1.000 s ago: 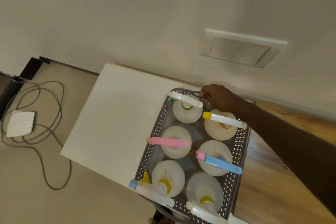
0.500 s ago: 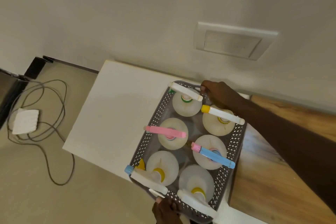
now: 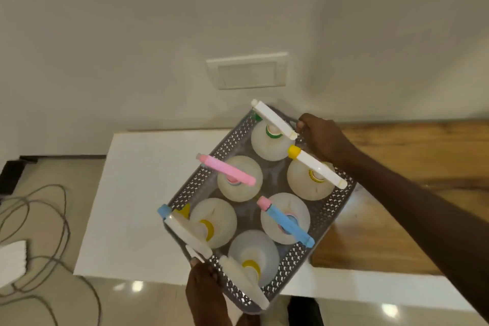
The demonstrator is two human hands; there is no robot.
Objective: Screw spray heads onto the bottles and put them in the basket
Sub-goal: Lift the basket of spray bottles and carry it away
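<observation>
Holding six white bottles, each topped with a spray head, the grey perforated basket (image 3: 324, 216) now sits skewed across the right edge of the white tabletop (image 3: 148, 193), its near end hanging out past the tabletop's front edge and its right side over the wooden surface (image 3: 412, 156) beyond. A second ago it lay square near the tabletop's right side with only one hand on it; half a second ago a second hand appeared at the near end; now the basket is turned and looks raised, though I cannot tell for certain that it is clear of the surface. The right hand (image 3: 321, 137) is closed on the handle at the basket's far end, beside the white spray head (image 3: 274, 119) of the bottle at the far corner. The left hand (image 3: 205, 287) is closed on the near end, touching the rim just beside the nearest bottle (image 3: 254, 254). Every bottle in view has its head on, pink (image 3: 227, 169), blue (image 3: 287, 221) and yellow-tipped (image 3: 316, 167) among them, so I judge the screwing and loading finished and the carrying away of the full basket begun. Compared with the earlier views, the wall plate (image 3: 247, 70) also appears more centred, so the head has shifted too.
</observation>
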